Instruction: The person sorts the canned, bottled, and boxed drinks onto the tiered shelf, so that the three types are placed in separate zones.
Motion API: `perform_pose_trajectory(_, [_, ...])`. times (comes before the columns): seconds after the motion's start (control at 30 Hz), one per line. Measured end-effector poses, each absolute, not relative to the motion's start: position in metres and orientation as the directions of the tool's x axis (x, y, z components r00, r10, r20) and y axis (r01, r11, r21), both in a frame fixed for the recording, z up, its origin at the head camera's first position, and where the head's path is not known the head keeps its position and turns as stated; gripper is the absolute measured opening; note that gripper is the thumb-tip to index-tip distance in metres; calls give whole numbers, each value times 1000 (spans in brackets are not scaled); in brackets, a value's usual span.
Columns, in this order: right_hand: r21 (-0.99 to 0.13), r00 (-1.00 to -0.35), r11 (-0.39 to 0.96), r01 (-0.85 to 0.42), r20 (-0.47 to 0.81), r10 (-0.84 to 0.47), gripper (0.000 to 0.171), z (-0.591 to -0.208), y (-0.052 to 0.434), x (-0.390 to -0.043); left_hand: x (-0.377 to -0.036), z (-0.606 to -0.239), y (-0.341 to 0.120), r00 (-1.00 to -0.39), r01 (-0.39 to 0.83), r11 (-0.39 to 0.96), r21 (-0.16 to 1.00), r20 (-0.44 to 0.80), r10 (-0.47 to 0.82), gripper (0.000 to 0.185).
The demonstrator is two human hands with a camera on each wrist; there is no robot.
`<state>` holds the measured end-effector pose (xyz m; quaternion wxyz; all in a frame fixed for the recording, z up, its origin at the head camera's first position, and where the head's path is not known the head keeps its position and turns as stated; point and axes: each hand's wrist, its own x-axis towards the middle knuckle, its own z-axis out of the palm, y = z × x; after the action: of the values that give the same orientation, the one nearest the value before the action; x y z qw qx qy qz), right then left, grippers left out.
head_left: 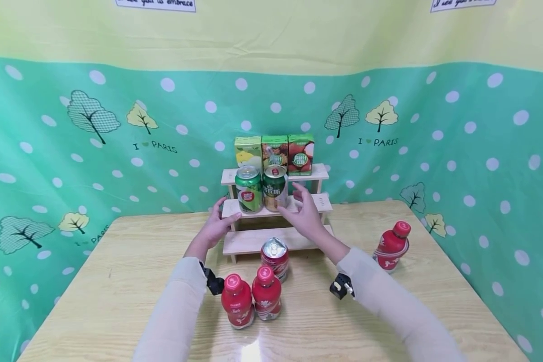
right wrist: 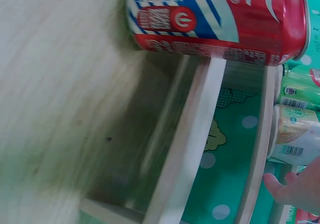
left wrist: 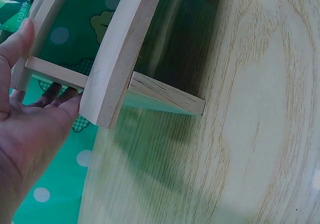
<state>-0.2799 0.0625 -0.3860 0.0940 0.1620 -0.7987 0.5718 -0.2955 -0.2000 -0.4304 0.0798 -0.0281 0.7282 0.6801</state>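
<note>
Pale wood rack: a three-step wooden rack stands at the far middle of the table, against the backdrop; both hands are at its middle step.
Left hand: the left hand is on the left end of the middle step, thumb lying along the front edge beside the light green can. In the left wrist view the palm is flat against the rack's side, fingers straight, closed around nothing.
Right hand: the right hand hovers just right of the dark green can, fingers spread and relaxed, holding nothing; whether it touches the step I cannot tell.
Middle step: a light green can and a dark green can stand upright, side by side, touching or nearly so.
Top step: three juice cartons stand in a row: yellow-green, green, red.
Red can: a red can stands on the table just in front of the bottom step.
Front bottles: two red bottles stand together near the table's front, between the forearms.
Third bottle: another red bottle stands alone, well to the right.
Table: light wood-grain top.
Backdrop: green cloth with white dots and trees, yellow above.
</note>
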Motion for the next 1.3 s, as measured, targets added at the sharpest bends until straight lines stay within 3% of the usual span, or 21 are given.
perform_pose_trajectory(0.87, [-880,-906,323,-348,226,-359,72,-424,84,-208,-292,-422,-199,-982,-166,68,984,-171,74,87])
perform_pose_trajectory(1.3, [-896,-901,278,-348,237,-364,80,-458,76,-190,-296,-428,-201,-984,-156,66,986,-161,78,88])
